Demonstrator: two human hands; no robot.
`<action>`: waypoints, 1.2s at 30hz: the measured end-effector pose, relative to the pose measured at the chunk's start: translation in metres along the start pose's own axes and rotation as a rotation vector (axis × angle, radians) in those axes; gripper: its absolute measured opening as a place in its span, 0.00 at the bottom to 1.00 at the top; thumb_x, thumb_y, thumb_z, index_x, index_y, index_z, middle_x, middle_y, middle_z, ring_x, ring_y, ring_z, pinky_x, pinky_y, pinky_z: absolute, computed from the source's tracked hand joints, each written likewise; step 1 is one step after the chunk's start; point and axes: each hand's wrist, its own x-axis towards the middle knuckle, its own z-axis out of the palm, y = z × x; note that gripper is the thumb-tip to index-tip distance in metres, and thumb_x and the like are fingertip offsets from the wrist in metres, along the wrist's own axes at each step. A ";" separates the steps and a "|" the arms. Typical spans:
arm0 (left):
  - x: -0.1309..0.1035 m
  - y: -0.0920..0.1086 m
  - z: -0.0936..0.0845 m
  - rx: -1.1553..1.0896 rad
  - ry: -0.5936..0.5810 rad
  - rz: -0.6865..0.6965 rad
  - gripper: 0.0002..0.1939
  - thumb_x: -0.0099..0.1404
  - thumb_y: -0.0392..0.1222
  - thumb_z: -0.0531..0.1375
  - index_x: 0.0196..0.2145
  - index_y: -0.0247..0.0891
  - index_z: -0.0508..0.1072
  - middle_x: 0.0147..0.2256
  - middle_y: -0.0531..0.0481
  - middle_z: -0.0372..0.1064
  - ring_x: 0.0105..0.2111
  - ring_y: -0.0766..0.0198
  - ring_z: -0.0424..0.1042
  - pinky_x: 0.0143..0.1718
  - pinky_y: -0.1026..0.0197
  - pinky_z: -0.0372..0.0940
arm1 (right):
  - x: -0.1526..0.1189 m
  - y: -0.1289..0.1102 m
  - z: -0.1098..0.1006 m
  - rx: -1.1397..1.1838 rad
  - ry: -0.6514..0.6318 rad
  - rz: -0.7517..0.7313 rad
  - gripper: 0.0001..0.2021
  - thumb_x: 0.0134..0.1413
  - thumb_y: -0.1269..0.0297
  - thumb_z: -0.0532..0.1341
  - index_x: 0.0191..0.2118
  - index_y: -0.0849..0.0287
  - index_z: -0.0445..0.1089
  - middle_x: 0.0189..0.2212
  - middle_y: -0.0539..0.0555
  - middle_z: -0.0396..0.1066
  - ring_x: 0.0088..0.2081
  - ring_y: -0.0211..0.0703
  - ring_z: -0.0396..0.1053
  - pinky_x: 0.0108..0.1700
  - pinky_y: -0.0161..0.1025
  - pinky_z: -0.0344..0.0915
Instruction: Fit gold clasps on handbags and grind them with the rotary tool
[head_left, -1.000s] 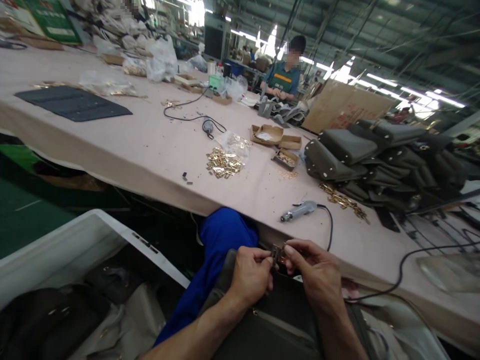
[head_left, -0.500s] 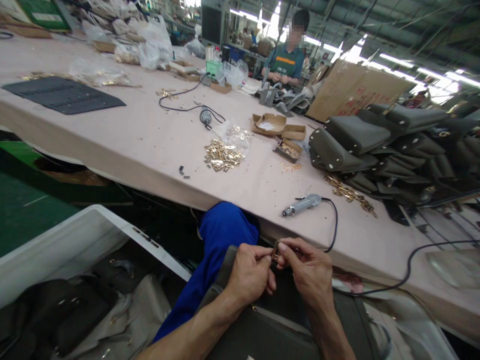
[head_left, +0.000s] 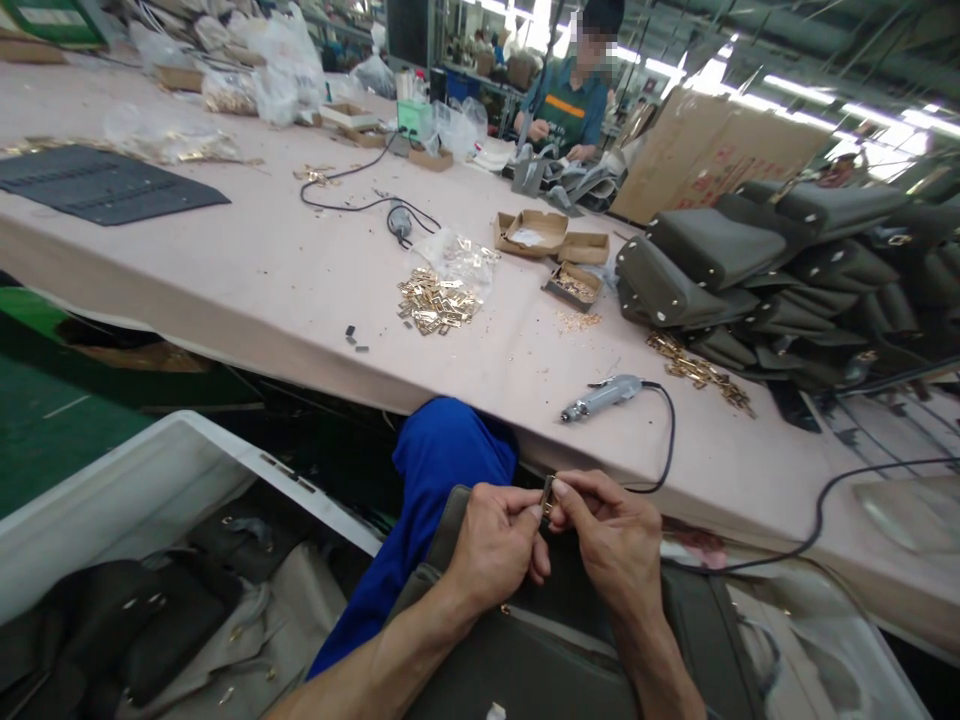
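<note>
My left hand (head_left: 495, 540) and my right hand (head_left: 611, 525) meet above my lap, both pinching one small gold metal plate (head_left: 548, 492) between fingertips and thumbs. It looks like a piece of bag hardware; its details are partly covered by my fingers. Beneath my hands a dark olive bag (head_left: 525, 665) rests on my lap, with a small gold fitting on it. On the table edge beyond my right hand lies a grey electric screwdriver (head_left: 604, 397) with a black cord. A pile of gold metal plates (head_left: 439, 302) sits farther back on the table.
Dark olive bags (head_left: 720, 260) are stacked at the right beside loose gold parts (head_left: 697, 372). Small cardboard boxes (head_left: 536, 232) stand mid-table. A white bin (head_left: 187, 440) of bags is at lower left. A co-worker (head_left: 566, 105) works across the table.
The gold plate has turned slightly between my fingertips, and both hands still hold it. The view has shifted a little. Across the table the co-worker's hands have moved apart.
</note>
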 end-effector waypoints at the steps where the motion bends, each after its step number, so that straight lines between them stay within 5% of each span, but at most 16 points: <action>1: 0.000 0.000 0.000 0.000 0.004 0.001 0.16 0.70 0.43 0.57 0.39 0.29 0.83 0.14 0.52 0.67 0.11 0.71 0.62 0.15 0.70 0.60 | 0.000 0.000 0.000 -0.002 0.003 0.002 0.09 0.58 0.59 0.70 0.40 0.56 0.79 0.26 0.51 0.72 0.25 0.41 0.71 0.28 0.37 0.73; 8: -0.002 -0.006 0.001 0.028 0.026 0.015 0.17 0.69 0.41 0.57 0.42 0.27 0.82 0.14 0.52 0.67 0.10 0.70 0.62 0.13 0.70 0.59 | 0.002 0.002 -0.005 0.006 0.006 0.030 0.11 0.52 0.56 0.73 0.38 0.57 0.81 0.36 0.55 0.74 0.26 0.40 0.72 0.25 0.37 0.73; 20: -0.001 0.000 -0.001 0.021 0.041 0.004 0.16 0.66 0.39 0.58 0.41 0.29 0.84 0.13 0.54 0.65 0.10 0.71 0.58 0.13 0.69 0.58 | 0.019 -0.006 -0.034 0.044 -0.458 -0.011 0.13 0.63 0.63 0.67 0.53 0.51 0.79 0.33 0.52 0.71 0.33 0.39 0.72 0.35 0.37 0.71; 31: -0.003 0.003 0.001 -0.017 0.051 0.001 0.16 0.64 0.42 0.60 0.40 0.28 0.84 0.12 0.53 0.65 0.10 0.69 0.59 0.14 0.67 0.60 | 0.016 -0.007 -0.031 -0.002 -0.442 -0.031 0.13 0.64 0.63 0.66 0.52 0.52 0.79 0.33 0.51 0.70 0.33 0.39 0.72 0.35 0.36 0.70; 36: -0.002 0.006 0.006 0.108 0.101 0.003 0.19 0.66 0.49 0.61 0.37 0.28 0.84 0.11 0.53 0.63 0.10 0.69 0.58 0.14 0.68 0.56 | 0.013 -0.013 -0.019 -0.038 -0.287 0.003 0.10 0.61 0.61 0.66 0.45 0.58 0.81 0.31 0.51 0.72 0.27 0.38 0.72 0.29 0.34 0.67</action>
